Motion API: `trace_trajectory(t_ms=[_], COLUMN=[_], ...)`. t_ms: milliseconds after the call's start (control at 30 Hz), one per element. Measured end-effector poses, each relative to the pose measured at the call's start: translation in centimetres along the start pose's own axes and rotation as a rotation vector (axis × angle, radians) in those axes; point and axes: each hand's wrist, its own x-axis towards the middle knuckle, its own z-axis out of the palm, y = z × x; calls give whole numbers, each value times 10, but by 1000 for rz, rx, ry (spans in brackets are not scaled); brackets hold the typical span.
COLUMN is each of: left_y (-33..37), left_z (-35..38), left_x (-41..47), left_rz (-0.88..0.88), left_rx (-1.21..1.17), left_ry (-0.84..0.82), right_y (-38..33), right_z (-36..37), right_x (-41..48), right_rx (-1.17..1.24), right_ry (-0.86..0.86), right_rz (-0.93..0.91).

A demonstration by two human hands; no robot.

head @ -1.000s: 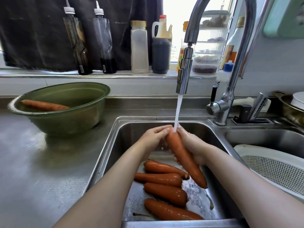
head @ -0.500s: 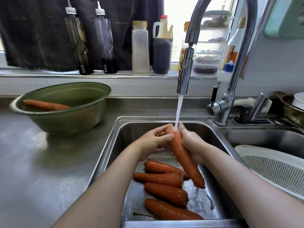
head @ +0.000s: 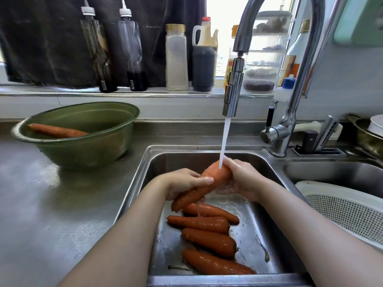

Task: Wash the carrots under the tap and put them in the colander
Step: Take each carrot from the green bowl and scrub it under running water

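Water runs from the tap (head: 233,88) onto the thick end of a carrot (head: 215,176) held over the left sink basin (head: 275,235). My left hand (head: 184,182) grips its middle from above, and my right hand (head: 240,179) holds its thick end. The carrot slants down to the left. Several wet carrots (head: 203,223) lie on the basin floor below. A white colander (head: 348,210) sits in the right basin. One more carrot (head: 57,131) lies in the green bowl (head: 83,150) on the counter at the left.
Bottles and jars (head: 177,59) line the window sill behind the sink. A steel pot with a white dish (head: 366,135) stands at the far right. A carrot root scrap (head: 264,250) lies on the basin floor. The wet steel counter (head: 51,214) stretches to the left.
The carrot has swung: its thin tip pointed down to the right before and now points down to the left. My left hand has slid over its middle.
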Motion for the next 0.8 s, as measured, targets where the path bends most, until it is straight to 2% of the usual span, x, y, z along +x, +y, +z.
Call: trace_trajectory(t_ms=[100, 200, 267, 400, 567, 633, 733, 800], left_y=[1, -1, -2, -2, 0, 1, 3, 3], left_z=[-13, -22, -24, -22, -21, -16, -9, -7], left_x=[-9, -16, -17, -13, -11, -7, -1, 1], left_rz=[43, 50, 58, 114, 172, 199, 231, 226], left_rx=[252, 442, 448, 455, 387, 395, 406, 403], left_ry=[86, 93, 81, 73, 107, 123, 137, 141], right_y=[0, 2, 2, 5, -1, 0, 2, 2], right_z=[-2, -2, 4, 17, -2, -2, 9, 11], right_x=[-5, -6, -6, 1, -7, -6, -1, 2], right_rx=[-132, -93, -173, -312, -243, -291, -362, -363], right_ry=[-127, -286, -248, -21, -218, -144, 93, 185], right_rz=[57, 111, 65, -21, -3, -48, -116, -150])
